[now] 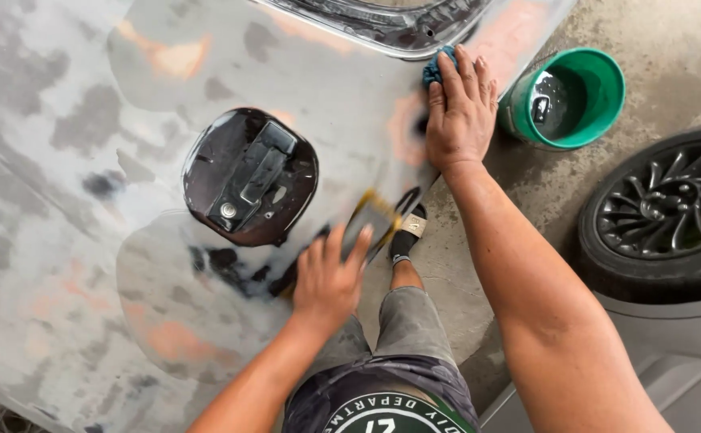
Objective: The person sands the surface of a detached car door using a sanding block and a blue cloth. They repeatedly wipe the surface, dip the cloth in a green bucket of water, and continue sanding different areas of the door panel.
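Left hand (326, 281): grip closed on a sanding block (370, 227), fingers laid over its lower end; block blurred, dark face with a yellow-tan edge, pressed on the car body panel (62, 184) just right of the fuel-filler recess.

Right hand (459, 112): palm down and fingers spread, pressing flat on a blue cloth (435, 66), only a corner of which shows past the fingertips; grip flat rather than curled, at the panel's upper right edge.

Car body panel: large, grey, sanded, patched with darker grey and orange-pink spots; fills the left and centre of the view.

Fuel-filler recess (250, 176): rounded, glossy dark brown-black, with a black hinge bracket and a small silver bolt inside; near the left hand, to its upper left.

Bucket (567, 96): green, round, holding dark water; on the concrete floor (671, 40), just right of the right hand.

Wheel (671, 208): black tyre, dark multi-spoke rim, far right.

Sandal (409, 232): black with pale strap, on the person's foot, below the panel edge.

Shirt emblem: round, green-rimmed, white lettering, bottom centre
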